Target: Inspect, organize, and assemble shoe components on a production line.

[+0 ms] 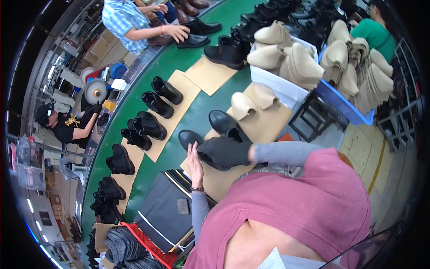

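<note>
A black boot (191, 138) lies on a tan cardboard sheet in front of me, its rounded toe pointing to the far left. My bare left hand (194, 163), with a watch at the wrist, has its fingers stretched out and rests flat along the boot's near side. Over the boot's upper part lies my right hand (226, 153) in a black glove. Its fingers blend into the dark boot, so their grip does not show. Just beyond, a second black boot (224, 122) lies partly hidden behind the glove. Two beige toe-shaped pieces (242, 106) sit past it on the cardboard.
Several black boots (150, 124) stand along cardboard strips on the green table (174, 145). At right, a white bin (275, 87) and a blue bin (345, 105) hold stacked beige pieces. Dark folded sheets (165, 210) and a red basket (150, 246) lie near left. Other people work around the table.
</note>
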`<state>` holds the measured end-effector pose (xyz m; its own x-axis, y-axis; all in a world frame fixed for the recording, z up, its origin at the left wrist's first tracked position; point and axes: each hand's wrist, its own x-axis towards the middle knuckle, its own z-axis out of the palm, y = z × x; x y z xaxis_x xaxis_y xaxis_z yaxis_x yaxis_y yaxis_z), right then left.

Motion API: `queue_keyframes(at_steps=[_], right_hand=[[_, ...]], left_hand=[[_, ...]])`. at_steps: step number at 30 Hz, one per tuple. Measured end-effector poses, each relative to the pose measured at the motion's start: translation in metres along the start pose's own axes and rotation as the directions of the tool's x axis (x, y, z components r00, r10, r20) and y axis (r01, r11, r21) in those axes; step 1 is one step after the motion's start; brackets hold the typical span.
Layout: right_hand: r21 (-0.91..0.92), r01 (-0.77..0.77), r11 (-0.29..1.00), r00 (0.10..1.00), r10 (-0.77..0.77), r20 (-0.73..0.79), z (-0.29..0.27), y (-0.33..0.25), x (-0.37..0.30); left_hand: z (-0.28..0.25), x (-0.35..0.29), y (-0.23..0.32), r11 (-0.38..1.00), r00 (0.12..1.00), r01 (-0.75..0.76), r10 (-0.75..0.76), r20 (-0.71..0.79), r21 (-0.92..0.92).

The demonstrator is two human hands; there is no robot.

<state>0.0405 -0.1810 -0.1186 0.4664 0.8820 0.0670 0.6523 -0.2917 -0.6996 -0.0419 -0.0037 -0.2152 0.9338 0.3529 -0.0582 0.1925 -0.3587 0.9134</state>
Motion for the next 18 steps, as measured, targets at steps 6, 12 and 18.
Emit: queue_keyframes(at_steps=[6, 12, 18], right_hand=[[-0.371, -0.610, 0.701, 0.790, 0.496, -0.361, -0.122, 0.104, -0.071], [-0.503, -0.374, 0.779, 0.903, 0.182, -0.390, -0.073, 0.150, -0.073], [-0.227, -0.437, 0.870, 0.766, 0.228, -0.601, -0.047, 0.169, -0.031]], left_hand=[[-0.020, 0.004, -0.006, 0.998, 0.999, 0.035, -0.033, 0.036, -0.051], [-0.018, 0.014, 0.004, 0.995, 0.986, 0.045, -0.058, -0.154, -0.084], [-0.035, -0.013, 0.065, 0.995, 0.942, -0.096, 0.089, -0.323, -0.006]])
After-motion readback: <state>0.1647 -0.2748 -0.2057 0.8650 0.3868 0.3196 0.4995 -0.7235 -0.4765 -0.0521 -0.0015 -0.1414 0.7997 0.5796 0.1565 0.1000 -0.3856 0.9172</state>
